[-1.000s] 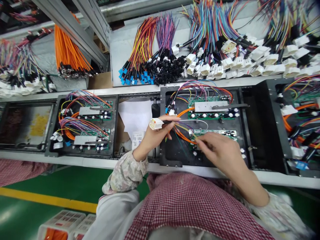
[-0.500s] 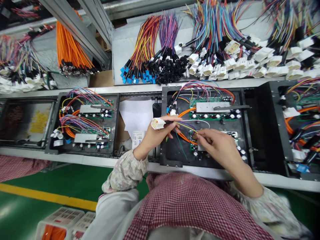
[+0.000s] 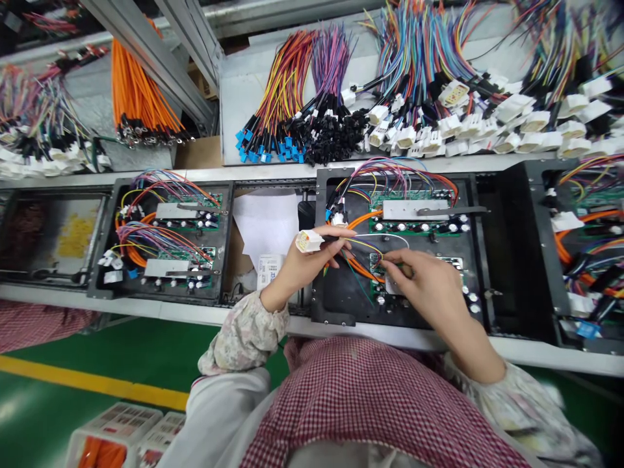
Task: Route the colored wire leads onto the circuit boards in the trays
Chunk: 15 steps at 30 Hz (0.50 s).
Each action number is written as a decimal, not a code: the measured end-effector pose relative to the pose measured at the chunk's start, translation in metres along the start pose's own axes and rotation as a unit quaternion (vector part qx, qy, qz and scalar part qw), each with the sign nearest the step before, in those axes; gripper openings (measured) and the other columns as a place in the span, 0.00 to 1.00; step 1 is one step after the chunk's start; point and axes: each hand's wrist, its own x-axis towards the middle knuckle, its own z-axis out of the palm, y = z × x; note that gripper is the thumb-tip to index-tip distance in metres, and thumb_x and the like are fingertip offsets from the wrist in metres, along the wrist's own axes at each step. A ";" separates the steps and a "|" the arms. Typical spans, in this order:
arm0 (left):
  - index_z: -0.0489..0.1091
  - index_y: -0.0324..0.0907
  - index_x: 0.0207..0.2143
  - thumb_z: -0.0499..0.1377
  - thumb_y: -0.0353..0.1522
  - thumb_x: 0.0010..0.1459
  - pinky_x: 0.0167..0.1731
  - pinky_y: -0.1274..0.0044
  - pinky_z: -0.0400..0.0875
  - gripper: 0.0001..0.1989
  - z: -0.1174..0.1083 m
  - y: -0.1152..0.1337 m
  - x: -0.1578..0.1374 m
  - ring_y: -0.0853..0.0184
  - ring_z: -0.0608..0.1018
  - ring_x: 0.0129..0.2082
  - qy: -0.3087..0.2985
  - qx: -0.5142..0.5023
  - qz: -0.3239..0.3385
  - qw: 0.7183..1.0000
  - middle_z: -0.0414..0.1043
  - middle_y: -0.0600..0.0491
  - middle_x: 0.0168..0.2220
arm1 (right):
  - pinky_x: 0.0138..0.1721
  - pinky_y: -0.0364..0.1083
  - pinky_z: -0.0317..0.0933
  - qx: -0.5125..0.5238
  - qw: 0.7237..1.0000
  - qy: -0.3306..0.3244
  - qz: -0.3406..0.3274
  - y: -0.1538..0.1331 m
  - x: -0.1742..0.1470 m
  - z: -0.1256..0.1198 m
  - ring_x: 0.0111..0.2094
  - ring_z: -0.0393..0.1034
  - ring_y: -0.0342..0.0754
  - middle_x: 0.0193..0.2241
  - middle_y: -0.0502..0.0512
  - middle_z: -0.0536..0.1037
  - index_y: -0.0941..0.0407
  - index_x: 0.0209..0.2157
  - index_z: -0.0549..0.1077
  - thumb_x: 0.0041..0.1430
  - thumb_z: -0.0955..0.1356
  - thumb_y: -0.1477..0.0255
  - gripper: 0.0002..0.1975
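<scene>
My left hand (image 3: 319,250) is closed on a wire harness, and its white connector (image 3: 309,241) sticks out to the left past the fingers. Loose white, yellow, purple and green wires fan out rightward from that grip. With thumb and fingers pinched, my right hand (image 3: 422,279) holds wire ends over the lower circuit board (image 3: 381,300); the exact tips are hidden. Both hands are above a black tray (image 3: 341,305). Behind them, the upper circuit board (image 3: 377,224) has a silver heat sink (image 3: 414,208), orange cables and colored wires attached.
A second black tray (image 3: 110,286) with wired boards is at left, another (image 3: 541,260) at right. Bundles of harnesses with white connectors (image 3: 453,123), blue connectors (image 3: 273,149) and orange cables (image 3: 139,91) lie on the back shelf. White paper (image 3: 268,218) rests between trays. Plastic baskets (image 3: 114,429) stand below.
My right hand has shifted very slightly, still pinching at the wires. The dangling green wire swings a little to the right. My left hand keeps its hold on the harness.
</scene>
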 end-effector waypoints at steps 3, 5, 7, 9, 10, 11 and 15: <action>0.78 0.40 0.46 0.61 0.35 0.63 0.26 0.83 0.76 0.12 0.000 0.001 0.000 0.68 0.82 0.34 0.005 0.000 -0.004 1.000 0.80 0.48 0.39 | 0.25 0.45 0.51 0.019 1.000 -0.009 0.013 0.002 0.002 0.004 0.24 0.69 0.47 0.22 0.50 0.75 0.52 0.36 0.79 0.64 0.65 0.62 0.13; 0.78 0.40 0.46 0.61 0.35 0.63 0.26 0.82 0.76 0.12 0.000 0.002 0.000 0.68 0.82 0.35 0.006 0.007 -0.010 1.000 0.80 0.47 0.39 | 0.25 0.45 0.52 0.037 0.999 -0.008 0.015 0.003 0.002 0.004 0.23 0.69 0.47 0.23 0.51 0.76 0.52 0.36 0.79 0.64 0.64 0.62 0.13; 0.78 0.40 0.46 0.61 0.35 0.63 0.26 0.82 0.77 0.12 0.000 0.003 0.000 0.67 0.83 0.35 0.007 0.010 -0.014 1.000 0.80 0.47 0.39 | 0.26 0.45 0.54 0.045 0.999 -0.007 0.014 0.003 0.001 0.004 0.23 0.69 0.46 0.24 0.51 0.77 0.52 0.36 0.79 0.65 0.64 0.63 0.14; 0.78 0.40 0.46 0.61 0.35 0.63 0.26 0.82 0.77 0.12 0.000 0.003 0.000 0.67 0.83 0.35 0.006 0.011 -0.017 1.000 0.80 0.47 0.39 | 0.26 0.45 0.54 0.043 0.999 -0.006 0.012 0.003 0.000 0.003 0.24 0.69 0.46 0.24 0.52 0.77 0.52 0.36 0.80 0.65 0.64 0.63 0.14; 0.78 0.40 0.46 0.61 0.35 0.63 0.26 0.82 0.77 0.12 0.000 0.003 0.000 0.67 0.83 0.35 0.006 0.010 -0.017 1.000 0.80 0.47 0.39 | 0.27 0.45 0.54 0.041 0.999 -0.004 0.011 0.003 0.000 0.003 0.24 0.69 0.47 0.24 0.52 0.77 0.52 0.35 0.80 0.65 0.64 0.63 0.14; 0.78 0.40 0.46 0.62 0.35 0.63 0.26 0.82 0.77 0.12 0.000 0.003 0.000 0.67 0.83 0.35 0.007 0.010 -0.016 1.000 0.80 0.47 0.39 | 0.27 0.45 0.54 0.039 0.999 -0.003 0.008 0.002 0.000 0.003 0.24 0.69 0.47 0.24 0.52 0.77 0.53 0.35 0.80 0.65 0.64 0.63 0.14; 0.79 0.41 0.46 0.62 0.36 0.62 0.26 0.82 0.77 0.12 0.000 0.002 0.000 0.68 0.82 0.34 0.014 0.003 -0.007 1.000 0.80 0.48 0.39 | 0.26 0.45 0.54 0.038 0.999 -0.016 -0.029 0.001 0.002 0.002 0.24 0.68 0.46 0.21 0.51 0.73 0.53 0.35 0.80 0.66 0.64 0.63 0.14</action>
